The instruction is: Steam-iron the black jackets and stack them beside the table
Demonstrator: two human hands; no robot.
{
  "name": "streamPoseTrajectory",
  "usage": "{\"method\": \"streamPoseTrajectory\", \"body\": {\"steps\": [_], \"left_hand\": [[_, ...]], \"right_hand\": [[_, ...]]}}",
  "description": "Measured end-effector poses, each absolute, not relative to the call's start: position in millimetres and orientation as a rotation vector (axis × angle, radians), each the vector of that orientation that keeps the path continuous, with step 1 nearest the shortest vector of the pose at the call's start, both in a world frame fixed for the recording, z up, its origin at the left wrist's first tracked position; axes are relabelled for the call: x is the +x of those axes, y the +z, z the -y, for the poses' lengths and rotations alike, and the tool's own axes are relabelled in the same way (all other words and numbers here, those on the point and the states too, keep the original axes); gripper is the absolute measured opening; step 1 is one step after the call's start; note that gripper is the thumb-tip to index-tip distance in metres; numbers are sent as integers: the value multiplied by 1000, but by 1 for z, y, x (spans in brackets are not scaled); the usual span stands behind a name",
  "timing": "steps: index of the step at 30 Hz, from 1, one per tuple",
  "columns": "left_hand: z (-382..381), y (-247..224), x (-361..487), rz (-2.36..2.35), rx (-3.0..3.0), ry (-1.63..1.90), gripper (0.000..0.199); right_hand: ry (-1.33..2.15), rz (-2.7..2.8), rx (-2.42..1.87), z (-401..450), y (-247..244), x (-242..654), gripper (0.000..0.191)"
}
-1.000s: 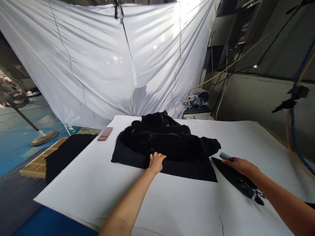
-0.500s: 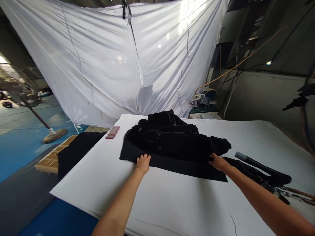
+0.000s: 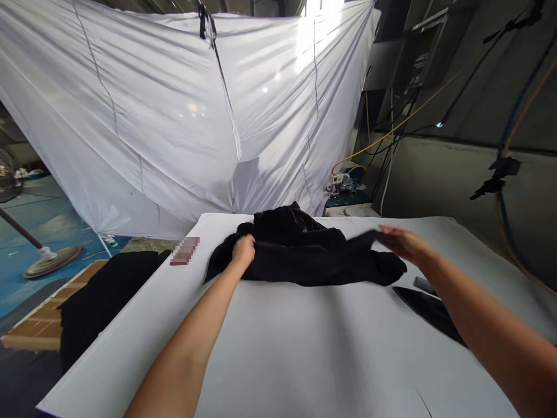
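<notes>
A black cloth garment (image 3: 300,264) lies bunched on the white table (image 3: 278,354), its near edge lifted off the surface. My left hand (image 3: 244,251) is closed on that edge at the left part of the cloth. At the right, my right hand (image 3: 402,241) pinches the raised corner of the same edge, slightly blurred. Behind the lifted edge the rest of the garment rises in a heap. An iron (image 3: 430,313) rests on the table at the right, partly hidden by my right forearm.
A reddish, pixelated flat object (image 3: 185,251) lies near the table's left edge. Black cloth (image 3: 108,296) covers part of a wooden crate at the left. A white curtain (image 3: 183,116) hangs behind. A small machine (image 3: 343,184) and cables are at the back right.
Both hands have moved up and away, lifting the near edge of the black cloth that lay flat. My right hand rose most. The view has shifted slightly to the right.
</notes>
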State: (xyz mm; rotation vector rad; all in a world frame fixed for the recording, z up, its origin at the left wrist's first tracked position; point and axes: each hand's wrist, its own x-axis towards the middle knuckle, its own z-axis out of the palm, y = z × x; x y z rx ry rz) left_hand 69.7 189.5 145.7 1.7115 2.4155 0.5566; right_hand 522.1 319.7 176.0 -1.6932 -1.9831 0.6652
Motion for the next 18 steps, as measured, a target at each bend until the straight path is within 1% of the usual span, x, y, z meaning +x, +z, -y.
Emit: {"method": "streamPoseTrajectory", "body": {"steps": [2,3,4,5,6,7,8,9,10,11,12,13,15,18], "left_hand": [[-220,173,64,-2516,1714,845,35],[-231,180,65,-2526,1739,1012,40],[-239,182,69,-2491,1800,1123,44],[-243,178,75,-2417,1890,1154,47],[-244,169,83,-2314,1995,1103,49],[-244,156,91,-2187,2095,924,50],[-242,140,99,-2040,2144,641,56],[-241,122,106,-1924,2127,384,69],[-239,104,112,-1858,2072,187,87],[-239,88,117,-1824,2013,46,106],[-239,74,121,-1816,1970,-28,120],[-241,62,123,-1826,1935,-68,130],[-245,48,125,-1866,1904,-65,137],[-249,43,127,-1898,1889,-33,131]], "right_hand": [[731,1814,-1480,-339,200,507,55],[812,1741,-1406,-345,204,499,59],[896,1704,-1370,-348,202,491,64],[972,1714,-1383,-350,194,483,68],[1028,1788,-1435,-350,181,476,72],[1064,1905,-1502,-348,165,471,74],[1058,2039,-1573,-347,147,466,77],[1046,2183,-1612,-346,129,462,78],[1011,2300,-1653,-345,112,458,79],[950,2385,-1697,-345,97,455,80],[880,2433,-1753,-346,85,451,79],[806,2441,-1823,-347,76,448,77],[660,2386,-2001,-349,64,441,72],[453,2317,-2176,-344,55,436,66]]}}
